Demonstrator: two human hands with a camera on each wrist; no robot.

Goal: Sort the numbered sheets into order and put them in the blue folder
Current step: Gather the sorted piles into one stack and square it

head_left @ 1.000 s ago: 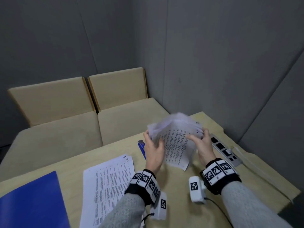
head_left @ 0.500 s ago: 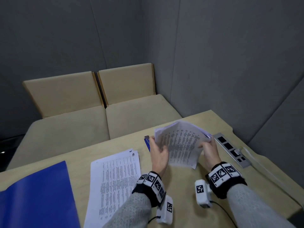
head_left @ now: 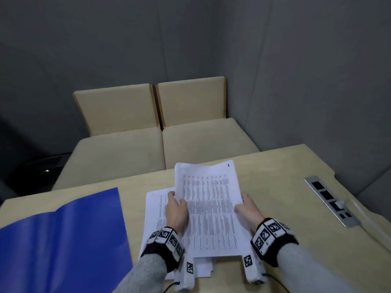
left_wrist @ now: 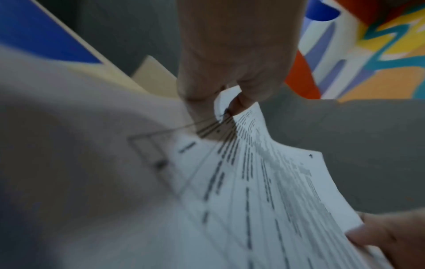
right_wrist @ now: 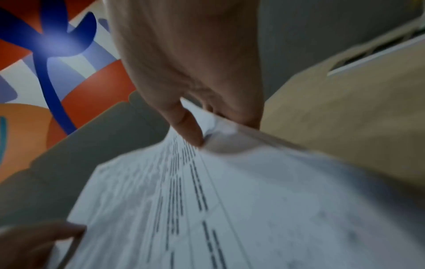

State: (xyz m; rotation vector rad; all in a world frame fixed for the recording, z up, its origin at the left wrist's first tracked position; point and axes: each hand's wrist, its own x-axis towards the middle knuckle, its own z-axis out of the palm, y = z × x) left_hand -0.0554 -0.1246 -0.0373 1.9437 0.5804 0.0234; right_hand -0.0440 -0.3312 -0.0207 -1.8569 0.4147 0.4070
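Note:
I hold a stack of printed sheets point(head_left: 209, 210) over the table, its top page bearing a handwritten number at the far right corner. My left hand point(head_left: 176, 210) pinches its left edge, thumb on top. My right hand point(head_left: 246, 210) pinches the right edge. The wrist views show the same stack point(left_wrist: 264, 191) point(right_wrist: 207, 200), with the left hand point(left_wrist: 226, 98) and the right hand point(right_wrist: 202, 127) gripping it, both blurred. More printed sheets point(head_left: 155, 216) lie flat on the table under and left of the held stack. The blue folder point(head_left: 63, 240) lies open at the left.
The light wooden table point(head_left: 285, 176) has a metal socket strip point(head_left: 331, 200) set in near its right edge. Two beige bench seats point(head_left: 160, 144) stand behind the table against grey walls.
Both hands have carried the stack from the right of the table leftward, over the sheets lying flat. The stack has been squared up and now sits lower.

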